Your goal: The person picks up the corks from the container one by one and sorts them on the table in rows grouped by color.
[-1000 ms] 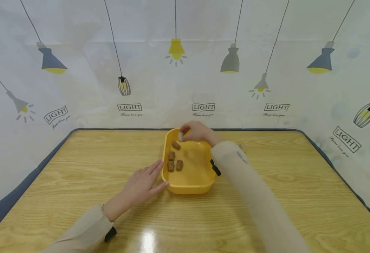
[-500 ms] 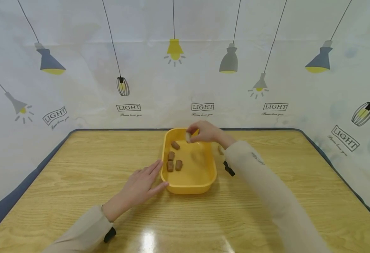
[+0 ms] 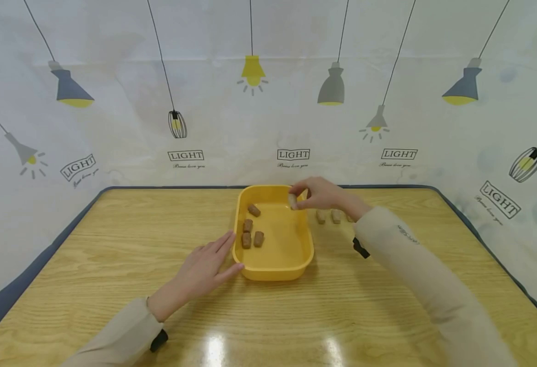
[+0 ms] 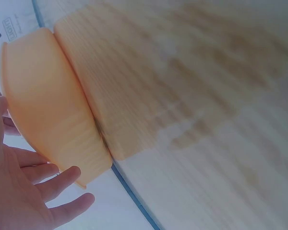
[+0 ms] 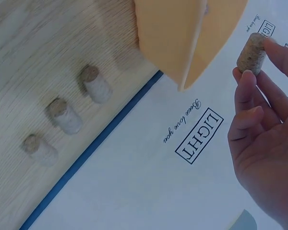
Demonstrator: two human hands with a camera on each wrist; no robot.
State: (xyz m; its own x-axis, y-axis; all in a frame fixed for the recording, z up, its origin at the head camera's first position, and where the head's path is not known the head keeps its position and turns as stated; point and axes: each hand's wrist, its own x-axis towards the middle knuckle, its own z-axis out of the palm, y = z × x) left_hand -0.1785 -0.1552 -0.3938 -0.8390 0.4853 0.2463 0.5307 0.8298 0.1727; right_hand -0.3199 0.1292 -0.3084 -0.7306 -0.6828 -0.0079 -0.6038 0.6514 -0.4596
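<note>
A yellow plastic bin (image 3: 277, 274) stands on the table, several short brown cork-like pieces (image 3: 259, 239) lying along its left side. My right hand (image 3: 320, 193) pinches a pale cork (image 5: 252, 53) between thumb and fingertips, over the bin's far right rim. Fingers of my left hand (image 3: 204, 269) are extended and touch the bin's left wall; in the left wrist view they spread along its outside. To the right of the bin, three pale corks stand in a row, seen fully in the right wrist view: a near cork (image 5: 97, 85), a middle cork (image 5: 66, 116) and a far cork (image 5: 40, 150).
The light wooden table (image 3: 112, 244) has a dark blue edge (image 3: 181, 188) at the back. Behind it hangs a white backdrop (image 3: 227, 127) printed with lamps and lettering. My right sleeve (image 3: 424, 265) partly covers the row of corks in the head view.
My right hand has moved rightward across the bin, carrying the pale cork from the far left to the right rim. The standing corks have come into view. My left hand stays put.
</note>
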